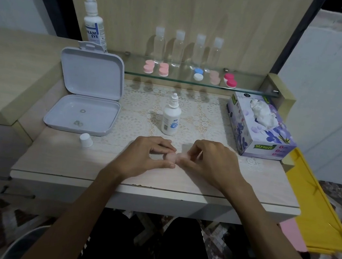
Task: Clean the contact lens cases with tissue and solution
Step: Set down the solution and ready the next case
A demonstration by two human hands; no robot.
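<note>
A pale pink contact lens case (172,157) lies low over the desk front, held between both hands. My left hand (147,156) pinches its left end with thumb and fingers. My right hand (205,159) pinches its right end, which is blurred. A small white solution bottle (171,116) stands uncapped just behind the hands. Its white cap (86,140) sits on the desk to the left. A purple tissue box (260,127) with a tissue sticking out stands at the right.
An open white plastic box (81,116) with small lenses lies at the left. A glass shelf (193,83) holds several coloured lens cases and several clear bottles. A large solution bottle (95,25) stands back left. A yellow tray (317,212) hangs off the desk's right side.
</note>
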